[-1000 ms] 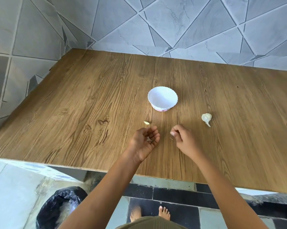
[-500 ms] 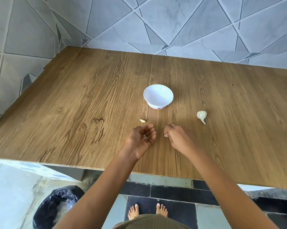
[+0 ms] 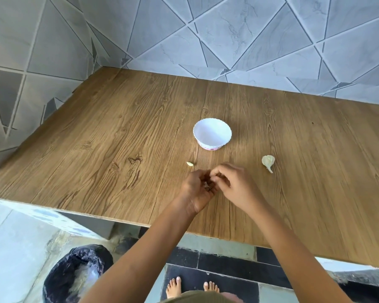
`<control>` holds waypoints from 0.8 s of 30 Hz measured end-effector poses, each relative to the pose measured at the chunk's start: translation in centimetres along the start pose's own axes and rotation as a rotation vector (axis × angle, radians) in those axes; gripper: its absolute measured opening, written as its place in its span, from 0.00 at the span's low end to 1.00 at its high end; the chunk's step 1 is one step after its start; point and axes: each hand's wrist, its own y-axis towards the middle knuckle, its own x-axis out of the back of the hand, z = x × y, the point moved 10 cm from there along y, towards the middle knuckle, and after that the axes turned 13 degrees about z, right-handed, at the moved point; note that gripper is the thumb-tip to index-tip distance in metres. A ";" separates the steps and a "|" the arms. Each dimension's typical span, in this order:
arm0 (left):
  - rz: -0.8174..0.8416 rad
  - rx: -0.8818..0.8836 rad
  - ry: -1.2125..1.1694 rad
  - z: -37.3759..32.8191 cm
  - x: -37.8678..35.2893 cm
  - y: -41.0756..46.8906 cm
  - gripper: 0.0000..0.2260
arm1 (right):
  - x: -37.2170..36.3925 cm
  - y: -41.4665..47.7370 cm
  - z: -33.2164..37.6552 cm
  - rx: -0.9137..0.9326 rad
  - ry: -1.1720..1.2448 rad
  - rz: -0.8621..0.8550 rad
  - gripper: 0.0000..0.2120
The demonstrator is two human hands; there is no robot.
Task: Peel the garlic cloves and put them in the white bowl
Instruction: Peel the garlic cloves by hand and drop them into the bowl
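- A small pale garlic clove (image 3: pixel 190 164) lies alone on the brown wood-grain counter (image 3: pixel 118 138). It is just beyond the left hand and nearer than the bowl. Its long axis runs slantwise, from far-left to near-right.
- A partial garlic bulb with whitish papery skin (image 3: pixel 268 161) lies on the counter to the right of the hands, apart from them. Its rounded body is at the far end, and its thin stem points toward the near edge and slightly right.
- A small round white bowl with a scalloped rim and a pink band at its foot (image 3: pixel 210 145) stands upright near the middle of the counter. It is beyond the hands, and no garlic shows inside it.
- The left hand (image 3: pixel 198 186) is held low over the counter, palm turned toward the right hand. Its fingers are curled in, cupping a small greyish piece (image 3: pixel 206 186). The piece is too small to tell whether it is clove or skin.
- The right hand (image 3: pixel 232 182) meets the left, knuckles up. Its curled fingertips (image 3: pixel 214 174) are bunched against the left fingers and pinch at that same piece.
- The two hands touch each other, and neither touches the loose clove, the bulb or the bowl.
- Grey marbled wall tiles with dark slanting lines (image 3: pixel 238 29) rise behind and to the left of the counter.
- On the floor below the near edge stands a bin lined with a black bag (image 3: pixel 75 274), and the person's bare feet (image 3: pixel 173 287) rest on dark floor tiles.
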 end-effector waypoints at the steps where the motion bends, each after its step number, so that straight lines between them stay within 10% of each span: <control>1: -0.003 -0.006 0.004 0.1 -0.2 0.1 0.14 | -0.2 0.0 0.2 0.009 -0.042 -0.008 0.06; 11: -0.085 -0.135 -0.086 1.2 -1.1 -0.3 0.13 | 0.6 -1.1 -0.9 0.140 -0.001 0.001 0.10; 24: -0.161 -0.325 -0.262 0.7 0.8 -3.6 0.14 | -0.5 -1.4 -4.4 -0.037 0.668 0.040 0.11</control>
